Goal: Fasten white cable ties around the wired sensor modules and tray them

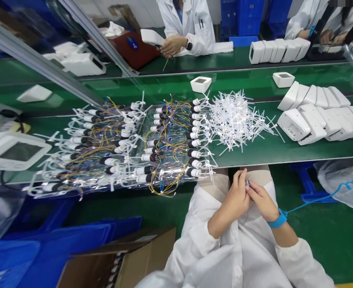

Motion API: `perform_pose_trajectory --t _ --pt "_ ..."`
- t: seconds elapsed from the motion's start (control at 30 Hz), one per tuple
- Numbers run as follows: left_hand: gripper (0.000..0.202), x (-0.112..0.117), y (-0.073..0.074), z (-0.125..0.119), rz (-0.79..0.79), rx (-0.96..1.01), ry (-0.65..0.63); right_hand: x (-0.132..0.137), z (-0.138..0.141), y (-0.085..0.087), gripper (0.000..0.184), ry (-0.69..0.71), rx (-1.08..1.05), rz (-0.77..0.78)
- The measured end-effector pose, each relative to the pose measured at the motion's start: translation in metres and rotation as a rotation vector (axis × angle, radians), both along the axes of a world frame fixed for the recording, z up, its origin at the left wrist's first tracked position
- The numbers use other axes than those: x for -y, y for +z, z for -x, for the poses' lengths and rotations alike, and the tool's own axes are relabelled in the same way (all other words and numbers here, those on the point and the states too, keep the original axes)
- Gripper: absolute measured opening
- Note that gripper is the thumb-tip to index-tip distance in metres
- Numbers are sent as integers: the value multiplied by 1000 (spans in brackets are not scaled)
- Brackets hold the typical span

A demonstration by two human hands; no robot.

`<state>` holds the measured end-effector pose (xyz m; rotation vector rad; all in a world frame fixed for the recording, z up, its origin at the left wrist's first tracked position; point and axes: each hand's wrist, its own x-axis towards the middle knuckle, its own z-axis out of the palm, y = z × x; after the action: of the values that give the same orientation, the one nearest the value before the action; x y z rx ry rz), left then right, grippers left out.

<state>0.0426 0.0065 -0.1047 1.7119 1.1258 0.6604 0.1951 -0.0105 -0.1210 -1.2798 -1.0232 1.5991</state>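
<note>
My left hand and my right hand meet over my lap, just below the table edge. Their fingers are closed around a small dark and silvery piece, too small and too covered to name. A blue wrist strap is on my right wrist. On the table nearest the hands lies a heap of white plastic tube fittings. To its left, several small motor-pump units with black and white bodies, coloured wires and clear tubes lie in rows on clear plastic bags.
White device housings stand in rows at the right. A white device with a screen sits at the far left. Across the clear partition a person handles a white housing. A cardboard box and blue coiled cord are nearby.
</note>
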Motion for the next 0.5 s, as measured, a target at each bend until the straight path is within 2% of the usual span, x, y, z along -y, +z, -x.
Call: perform_pose_trajectory --t 0.17,0.3,0.4,0.5 --pt "92 0 6 2 18 -9 -93 0 -10 -1 41 -75 -184 154" --pt "89 0 18 8 17 -33 -97 2 -17 2 39 -125 -317 199" --pt "70 -2 41 22 -73 -111 -90 3 -20 2 43 -128 -354 221" --pt "54 -16 72 42 -280 -179 -64 3 -23 -1 46 -148 -360 231"
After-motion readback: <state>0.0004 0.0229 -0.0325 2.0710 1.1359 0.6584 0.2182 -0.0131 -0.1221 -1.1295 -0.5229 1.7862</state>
